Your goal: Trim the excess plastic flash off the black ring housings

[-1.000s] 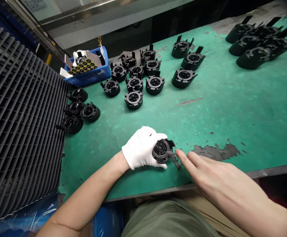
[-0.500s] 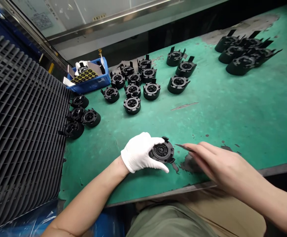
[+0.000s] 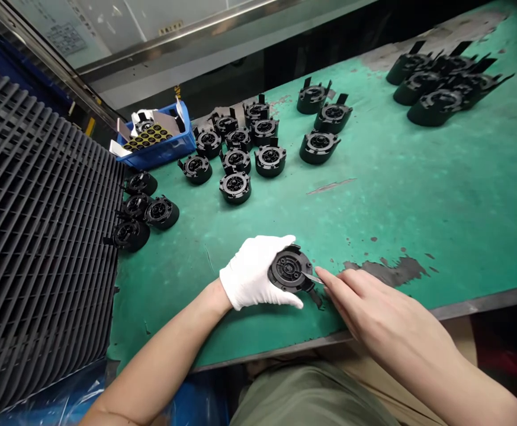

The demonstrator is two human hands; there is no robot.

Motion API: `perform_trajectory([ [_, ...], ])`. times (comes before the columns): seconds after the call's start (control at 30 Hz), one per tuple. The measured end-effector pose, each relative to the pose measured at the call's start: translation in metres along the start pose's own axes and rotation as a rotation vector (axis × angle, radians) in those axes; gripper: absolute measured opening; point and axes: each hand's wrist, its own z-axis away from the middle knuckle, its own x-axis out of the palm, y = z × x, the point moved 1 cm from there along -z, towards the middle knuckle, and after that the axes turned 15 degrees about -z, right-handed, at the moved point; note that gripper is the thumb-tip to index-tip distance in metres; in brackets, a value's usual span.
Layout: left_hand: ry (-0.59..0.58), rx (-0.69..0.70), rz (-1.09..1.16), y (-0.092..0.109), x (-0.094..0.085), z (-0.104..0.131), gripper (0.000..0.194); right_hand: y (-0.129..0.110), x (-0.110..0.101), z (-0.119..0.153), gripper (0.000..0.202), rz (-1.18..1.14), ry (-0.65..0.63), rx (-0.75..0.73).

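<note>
My left hand (image 3: 258, 274), in a white glove, grips a round black plastic housing (image 3: 288, 267) from its left side, thumb and fingers around the rim. Concentric rings and small raised features show on the housing's upper face. A black tab sticks out at its lower right. My bare right hand (image 3: 373, 307) pinches a thin pointed metal blade (image 3: 313, 277), most of which the fingers hide. Its tip reaches over the housing's face near the right side of the centre; whether it touches, I cannot tell.
Several similar black housings (image 3: 235, 187) stand in groups on the green bench mat (image 3: 387, 201). At the back left is a blue bin (image 3: 160, 151) holding a sheet of round yellow-and-black stickers. Stacked dark ribbed trays (image 3: 40, 236) line the left side. Dark worn patches mark the mat.
My right hand has moved left, bringing the blade from beside the housing to over its face. My left hand keeps its grip, with the housing slightly shifted.
</note>
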Motion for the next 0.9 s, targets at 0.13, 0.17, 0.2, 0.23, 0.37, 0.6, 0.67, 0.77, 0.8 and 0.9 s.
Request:
perform_trajectory([
  [0.13,-0.041,-0.014,-0.014,0.002,0.000,-0.001,0.149,-0.004,-0.001,-0.001,0.060,0.023,-0.033,-0.020],
  [0.17,-0.046,-0.013,-0.017,0.002,0.000,0.000,0.150,-0.004,-0.001,-0.001,0.060,0.025,-0.042,-0.022],
  [0.2,-0.047,-0.009,-0.018,0.003,-0.001,0.000,0.150,-0.004,-0.001,-0.001,0.060,0.034,-0.049,-0.029],
  [0.23,-0.045,-0.006,-0.016,0.003,0.000,0.000,0.149,-0.003,-0.002,-0.001,0.060,0.049,-0.057,-0.042],
  [0.37,-0.012,0.011,0.004,0.004,0.001,0.001,0.145,0.001,-0.004,-0.007,0.055,0.140,-0.105,-0.107],
  [0.6,-0.015,0.010,0.019,0.004,0.001,0.001,0.138,0.009,-0.008,-0.024,0.033,0.167,-0.161,-0.158],
  [0.67,-0.009,0.018,0.037,0.004,0.001,0.000,0.136,0.009,-0.007,-0.025,0.034,0.171,-0.168,-0.149],
  [0.77,-0.001,0.025,0.050,0.005,0.001,0.000,0.132,0.007,-0.003,-0.022,0.045,0.164,-0.190,-0.092],
  [0.8,-0.001,0.020,0.052,0.005,0.001,-0.001,0.131,0.007,-0.001,-0.021,0.048,0.149,-0.193,-0.077],
  [0.9,-0.007,0.019,0.069,0.003,0.000,-0.003,0.130,0.012,-0.001,-0.015,0.059,0.080,-0.140,-0.080],
])
